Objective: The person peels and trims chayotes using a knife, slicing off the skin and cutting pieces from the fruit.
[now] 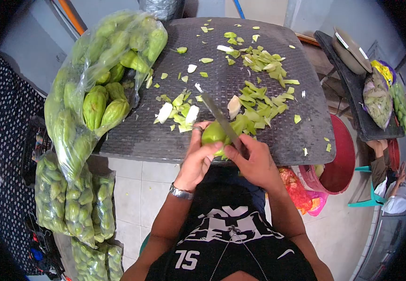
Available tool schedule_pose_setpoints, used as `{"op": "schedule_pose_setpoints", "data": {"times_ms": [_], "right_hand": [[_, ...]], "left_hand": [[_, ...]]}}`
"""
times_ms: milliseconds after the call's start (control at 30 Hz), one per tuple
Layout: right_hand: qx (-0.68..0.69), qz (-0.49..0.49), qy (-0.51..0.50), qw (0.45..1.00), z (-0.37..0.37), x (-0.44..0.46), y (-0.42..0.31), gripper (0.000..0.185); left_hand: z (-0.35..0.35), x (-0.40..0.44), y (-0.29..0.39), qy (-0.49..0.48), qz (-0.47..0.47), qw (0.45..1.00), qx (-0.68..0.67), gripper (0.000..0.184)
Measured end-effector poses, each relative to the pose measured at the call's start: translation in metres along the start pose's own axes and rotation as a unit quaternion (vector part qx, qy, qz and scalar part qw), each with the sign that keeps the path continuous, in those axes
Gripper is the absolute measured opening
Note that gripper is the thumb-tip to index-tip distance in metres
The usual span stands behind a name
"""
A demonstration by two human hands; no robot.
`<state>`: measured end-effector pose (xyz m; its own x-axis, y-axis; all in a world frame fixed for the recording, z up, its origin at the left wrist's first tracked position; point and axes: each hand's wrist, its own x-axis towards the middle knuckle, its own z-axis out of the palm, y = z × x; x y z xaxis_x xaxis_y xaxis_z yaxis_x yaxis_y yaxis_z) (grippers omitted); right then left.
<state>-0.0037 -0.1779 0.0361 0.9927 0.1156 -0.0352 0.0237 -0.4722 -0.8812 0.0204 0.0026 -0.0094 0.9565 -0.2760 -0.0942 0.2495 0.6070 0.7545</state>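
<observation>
My left hand (196,159) is closed around a green chayote (211,135) at the table's near edge. In my right hand (252,157) is a knife (218,111), its blade slanting up and left across the chayote. The right thumb presses near the chayote's lower side. Just beyond the hands lie cut green pieces (264,110) and a pale chunk (234,107). A smaller group of peelings (180,108) with white pieces (191,115) is to the left of the blade.
A large clear bag of whole chayotes (97,84) covers the table's left side. Filled bags (79,201) stand on the floor below it. A red tub (336,157) is beside the table's right edge. Another person sits at far right by a second table (376,129).
</observation>
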Motion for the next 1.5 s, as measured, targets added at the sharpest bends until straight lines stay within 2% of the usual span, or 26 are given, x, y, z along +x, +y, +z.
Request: {"op": "schedule_pose_setpoints", "data": {"times_ms": [133,233,367,433,567,667,867,967,1067,1100,1133,1167,1200,1233,1433,1500], "right_hand": [[0.034,-0.023,0.022,0.999,0.004,0.001,0.004,0.029],[0.058,-0.034,0.013,0.998,0.007,0.003,0.011,0.025],[0.169,0.043,-0.027,0.984,-0.003,-0.002,0.017,0.028],[0.246,0.11,-0.044,0.962,-0.018,-0.006,0.024,0.026],[0.295,0.129,0.077,0.944,-0.027,-0.013,0.062,0.026],[0.344,0.132,0.111,0.923,-0.033,-0.025,0.07,0.026],[0.373,0.124,0.104,0.914,-0.032,-0.028,0.073,0.025],[0.365,0.123,0.091,0.919,-0.031,-0.029,0.077,0.025],[0.365,0.114,0.086,0.92,-0.03,-0.029,0.078,0.024],[0.37,0.112,0.085,0.918,-0.031,-0.029,0.08,0.024],[0.375,0.109,0.085,0.917,-0.031,-0.028,0.082,0.024],[0.38,0.107,0.085,0.915,-0.03,-0.029,0.083,0.024],[0.38,0.107,0.087,0.915,-0.03,-0.029,0.082,0.023],[0.38,0.106,0.088,0.915,-0.03,-0.029,0.081,0.023],[0.362,0.114,0.09,0.921,-0.03,-0.029,0.077,0.022],[0.356,0.115,0.09,0.923,-0.03,-0.028,0.075,0.021]], "left_hand": [[0.0,-0.001,0.0,-0.01,-0.01,1.0,0.028,0.055],[0.0,0.002,0.003,0.011,-0.023,0.999,-0.031,0.051],[-0.014,0.012,0.006,-0.023,-0.034,0.995,-0.091,0.043],[-0.02,0.017,0.012,-0.06,-0.045,0.988,-0.137,0.048],[-0.02,0.025,0.016,-0.067,-0.069,0.973,-0.209,0.067],[-0.017,0.029,0.015,-0.067,-0.103,0.945,-0.304,0.064],[-0.004,0.038,0.019,0.01,-0.124,0.964,-0.235,0.07],[-0.01,0.042,0.016,-0.042,-0.096,0.966,-0.234,0.066],[-0.011,0.035,0.01,0.022,-0.033,0.995,-0.094,0.059],[-0.013,0.034,0.021,-0.047,-0.019,0.999,0.01,0.057],[-0.007,0.036,0.024,-0.016,0.067,0.982,0.177,0.061],[0.001,0.035,0.027,0.017,0.151,0.929,0.337,0.066],[0.011,0.033,0.033,0.049,0.229,0.843,0.485,0.071],[0.019,0.03,0.04,0.081,0.205,0.833,0.508,0.081],[0.021,0.027,0.041,0.118,0.238,0.777,0.571,0.076],[0.027,0.025,0.048,0.125,0.302,0.723,0.609,0.072]]}}
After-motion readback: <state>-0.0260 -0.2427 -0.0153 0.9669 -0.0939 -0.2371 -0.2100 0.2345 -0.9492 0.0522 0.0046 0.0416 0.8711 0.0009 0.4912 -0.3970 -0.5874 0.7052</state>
